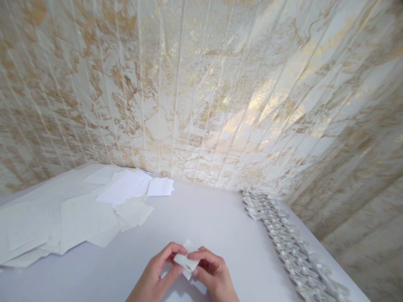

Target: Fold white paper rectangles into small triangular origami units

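Both hands meet low in the middle of the view over a white table. My left hand and my right hand pinch a small folded piece of white paper between thumbs and fingertips, just above the tabletop. The fingers of both hands are curled round the paper, which sticks out above and below them.
Loose white paper sheets lie scattered over the left part of the table. A long row of several small folded paper pieces runs along the right edge. A gold-and-white marbled wall stands right behind the table.
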`<state>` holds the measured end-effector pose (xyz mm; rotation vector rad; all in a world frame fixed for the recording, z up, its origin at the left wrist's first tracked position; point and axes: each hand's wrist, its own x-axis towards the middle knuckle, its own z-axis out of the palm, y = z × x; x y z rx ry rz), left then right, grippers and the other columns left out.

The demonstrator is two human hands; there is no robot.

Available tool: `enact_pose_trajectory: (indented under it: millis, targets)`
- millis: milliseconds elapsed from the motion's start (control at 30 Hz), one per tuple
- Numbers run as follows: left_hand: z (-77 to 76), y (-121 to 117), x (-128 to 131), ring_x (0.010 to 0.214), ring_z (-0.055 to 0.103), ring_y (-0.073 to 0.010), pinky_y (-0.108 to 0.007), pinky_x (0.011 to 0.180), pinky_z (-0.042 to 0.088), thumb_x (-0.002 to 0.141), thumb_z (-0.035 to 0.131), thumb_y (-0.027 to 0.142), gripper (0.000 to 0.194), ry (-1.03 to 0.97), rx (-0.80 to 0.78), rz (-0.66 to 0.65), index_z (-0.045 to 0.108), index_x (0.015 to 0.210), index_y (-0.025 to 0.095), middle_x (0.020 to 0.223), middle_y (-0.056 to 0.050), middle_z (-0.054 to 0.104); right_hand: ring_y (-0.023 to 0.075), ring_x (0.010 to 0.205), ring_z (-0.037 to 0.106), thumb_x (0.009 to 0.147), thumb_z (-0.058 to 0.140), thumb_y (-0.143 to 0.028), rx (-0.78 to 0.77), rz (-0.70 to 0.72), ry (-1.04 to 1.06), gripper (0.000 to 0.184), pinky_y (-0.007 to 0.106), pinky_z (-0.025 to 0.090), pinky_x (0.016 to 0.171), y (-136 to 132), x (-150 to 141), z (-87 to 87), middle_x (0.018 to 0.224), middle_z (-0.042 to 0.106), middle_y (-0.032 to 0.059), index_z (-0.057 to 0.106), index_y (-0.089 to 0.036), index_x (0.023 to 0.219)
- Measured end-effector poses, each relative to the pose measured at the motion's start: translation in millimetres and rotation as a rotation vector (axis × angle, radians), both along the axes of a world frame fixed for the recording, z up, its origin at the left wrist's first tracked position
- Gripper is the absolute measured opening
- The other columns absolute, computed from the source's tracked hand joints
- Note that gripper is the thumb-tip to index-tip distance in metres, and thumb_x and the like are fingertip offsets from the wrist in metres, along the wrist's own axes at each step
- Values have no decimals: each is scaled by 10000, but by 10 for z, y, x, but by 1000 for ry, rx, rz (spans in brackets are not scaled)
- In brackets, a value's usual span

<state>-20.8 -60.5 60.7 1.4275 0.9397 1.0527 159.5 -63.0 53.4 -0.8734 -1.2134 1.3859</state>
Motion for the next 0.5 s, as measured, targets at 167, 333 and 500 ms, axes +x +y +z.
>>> enact_pose_trajectory:
  millis: [167, 333, 500]
  targets:
    - [-2, 11, -4, 897, 610, -212, -266, 818, 449, 867, 622, 402, 203, -22, 32, 39, 566, 975, 240, 905, -5, 645, 166, 664, 523, 661, 852, -493, 22, 0, -15, 341, 311, 385, 646, -7, -10, -12, 719, 578, 9, 813, -260, 906]
    - [-3, 44, -47, 783, 585, -190, -247, 755, 435, 880, 586, 377, 173, 105, 91, 39, 560, 798, 228, 800, 16, 609, 162, 652, 507, 713, 801, -544, 81, -15, -126, 317, 302, 361, 621, -12, 3, 49, 706, 558, 11, 822, -275, 878]
    - [5, 56, -54, 789, 599, -201, -253, 745, 440, 866, 609, 389, 184, 129, 70, 46, 589, 795, 221, 797, 8, 633, 191, 719, 561, 754, 756, -567, 137, 11, -171, 324, 332, 413, 682, -15, 23, 110, 784, 610, 38, 822, -289, 905]
